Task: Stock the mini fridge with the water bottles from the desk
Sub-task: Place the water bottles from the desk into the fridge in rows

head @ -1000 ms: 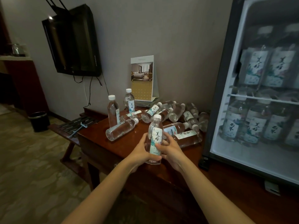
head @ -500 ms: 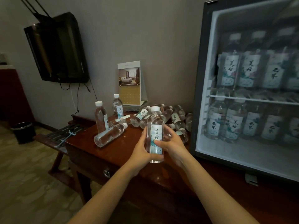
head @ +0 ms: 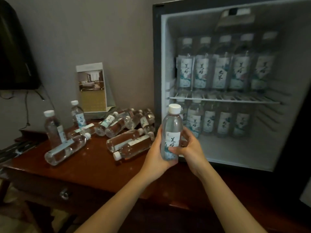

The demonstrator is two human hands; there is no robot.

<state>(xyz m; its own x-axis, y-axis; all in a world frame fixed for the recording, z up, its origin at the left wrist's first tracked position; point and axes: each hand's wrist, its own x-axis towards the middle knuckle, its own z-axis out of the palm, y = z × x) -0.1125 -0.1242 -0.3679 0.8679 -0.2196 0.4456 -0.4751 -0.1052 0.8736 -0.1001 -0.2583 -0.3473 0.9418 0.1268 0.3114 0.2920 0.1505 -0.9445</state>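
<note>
Clear plastic water bottle with a white cap [head: 172,132] is upright, gripped by left hand [head: 156,155] and right hand [head: 190,151] at the open white-lined mini fridge [head: 235,148]; both shelves carry rows already, yet many loose bottles [head: 127,128] wait on the reddish wooden desk [head: 94,165]

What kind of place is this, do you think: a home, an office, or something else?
Probably a hotel room. A mini fridge stands on a wooden desk, a standing card shows a photo of a furnished bedroom, and a flat television hangs on the wall.
</note>
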